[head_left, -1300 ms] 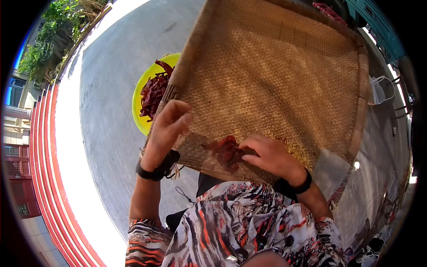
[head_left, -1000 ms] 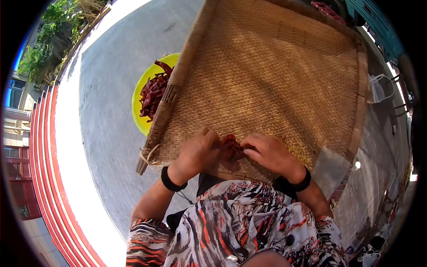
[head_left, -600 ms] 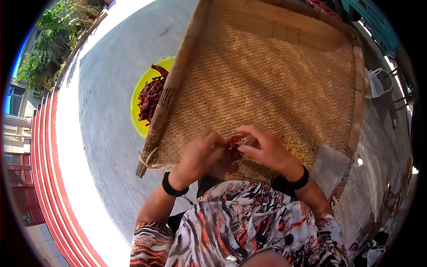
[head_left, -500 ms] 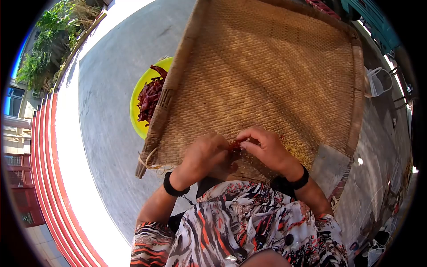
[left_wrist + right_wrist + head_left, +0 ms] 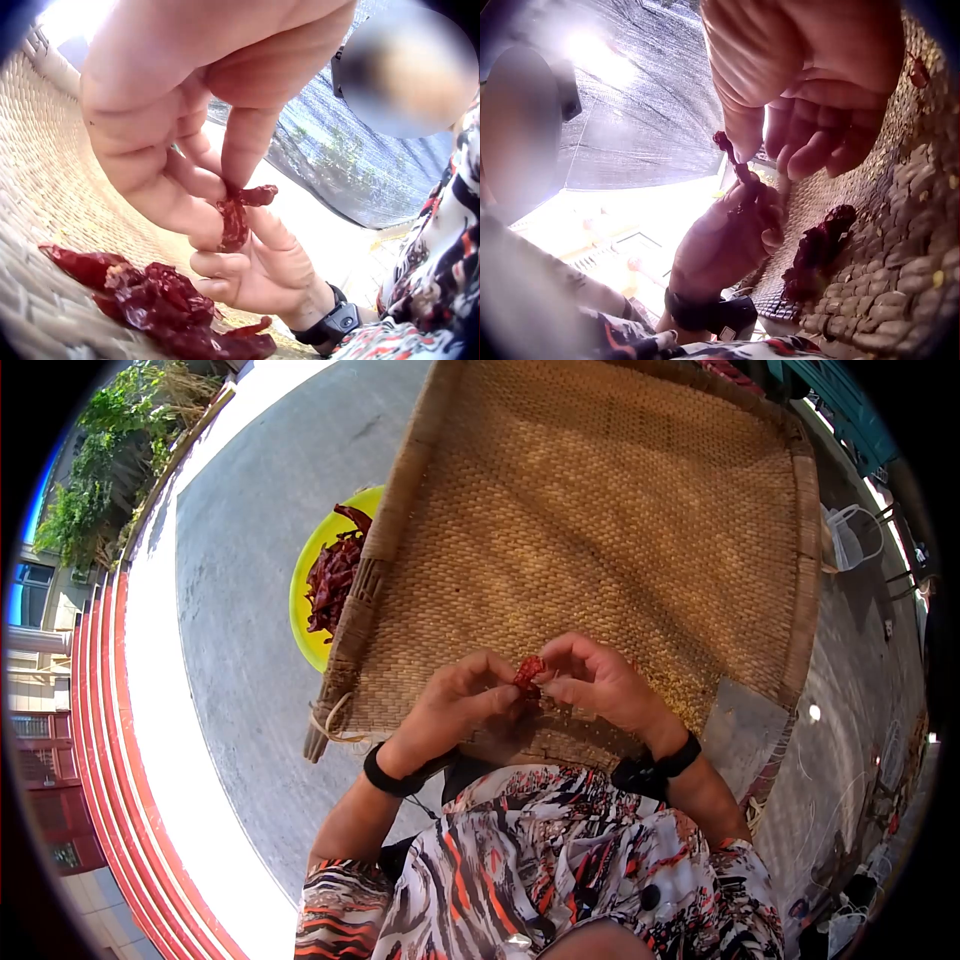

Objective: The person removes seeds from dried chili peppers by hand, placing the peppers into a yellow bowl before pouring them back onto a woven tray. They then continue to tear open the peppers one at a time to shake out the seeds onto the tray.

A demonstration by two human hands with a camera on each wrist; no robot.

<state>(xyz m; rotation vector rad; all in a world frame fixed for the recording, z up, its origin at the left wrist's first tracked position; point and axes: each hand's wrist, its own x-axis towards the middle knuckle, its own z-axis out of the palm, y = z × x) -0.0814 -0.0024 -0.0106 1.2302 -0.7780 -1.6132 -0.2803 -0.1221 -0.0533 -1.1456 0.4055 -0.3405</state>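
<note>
A person's left hand [image 5: 462, 700] and right hand [image 5: 607, 687] meet over one large woven tray [image 5: 600, 510]. One dried red chili [image 5: 529, 671] sits between the two sets of fingers: the left thumb and fingertips are clamped on one part of it, and the right thumb and fingers pinch it opposite, the other right fingers loosely curled.

Just below the fingers, on the weave, lies one small clump of dark red chilies [image 5: 169, 309], too tangled to count. To the right of the fingers, many yellow seeds [image 5: 684, 710] are scattered, with one grey patch [image 5: 745, 725] past them.

Well left of the fingers, beyond the tray's edge, one yellow dish [image 5: 299, 622] holds a heap of red chilies [image 5: 332, 582], overlapping and uncountable. Behind the fingers are two black wristbands, one per wrist; the left one's device carries one small pale label [image 5: 727, 332], its writing too small to read.
</note>
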